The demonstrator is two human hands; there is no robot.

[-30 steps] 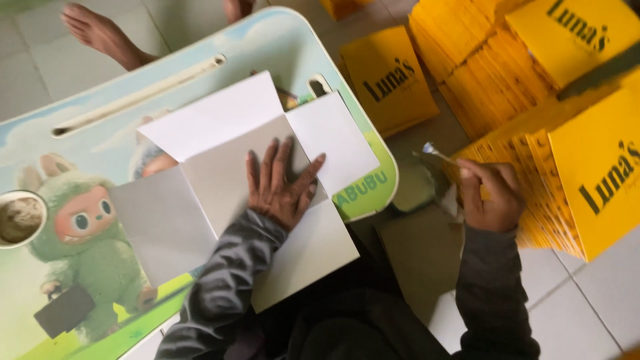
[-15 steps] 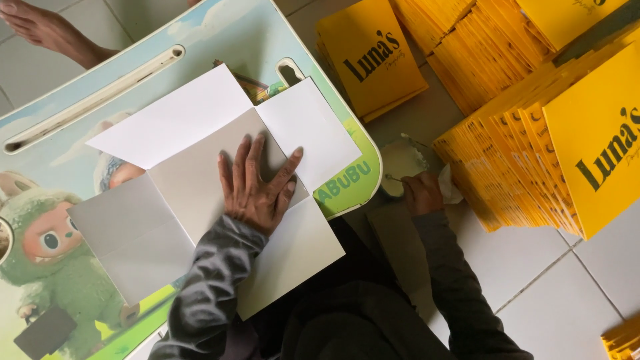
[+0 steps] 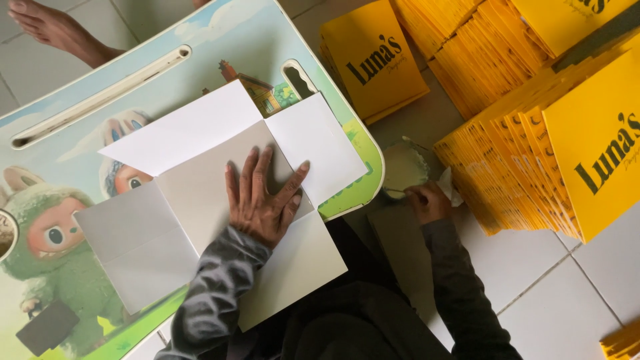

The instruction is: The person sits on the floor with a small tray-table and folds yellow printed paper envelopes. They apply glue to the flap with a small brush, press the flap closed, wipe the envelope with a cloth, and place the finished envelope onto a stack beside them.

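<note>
Your left hand (image 3: 263, 200) lies flat and open on the white card (image 3: 213, 200), which sits unfolded on the small table (image 3: 133, 73). Your right hand (image 3: 429, 202) is closed around a brush (image 3: 400, 191) in the bowl (image 3: 403, 167), beside yellow stacks (image 3: 533, 153).

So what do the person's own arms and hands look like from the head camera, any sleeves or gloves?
Both hands are bare: no gloves, rings or watch show. The left hand comes out of a long dark grey sleeve of smooth, slightly shiny, creased fabric. The right hand wears a matching dark grey sleeve down to the wrist.
</note>
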